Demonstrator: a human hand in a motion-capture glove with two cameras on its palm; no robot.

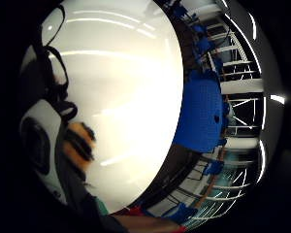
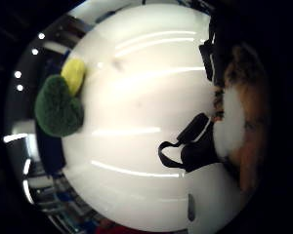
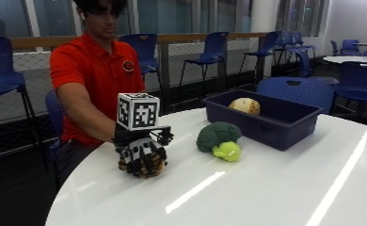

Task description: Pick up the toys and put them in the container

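My gloved right hand [image 3: 141, 157] rests on the white table [image 3: 265, 188] in front of the person, fingers loosely bent down to the tabletop, holding nothing. Both palm views show bare tabletop under the palm. A green broccoli toy [image 3: 218, 136] with a yellow-green stem lies on the table to the right of the hand, well apart from it; it also shows in the thumb side view as the broccoli toy [image 2: 58, 107]. Behind it stands a dark blue container [image 3: 277, 127] with a beige round toy [image 3: 245, 106] inside.
The table's round edge runs close to the hand on the person's side. A blue chair [image 3: 296, 89] stands right behind the container, seen also as the blue chair [image 1: 201, 114]. More blue chairs and tables stand further back.
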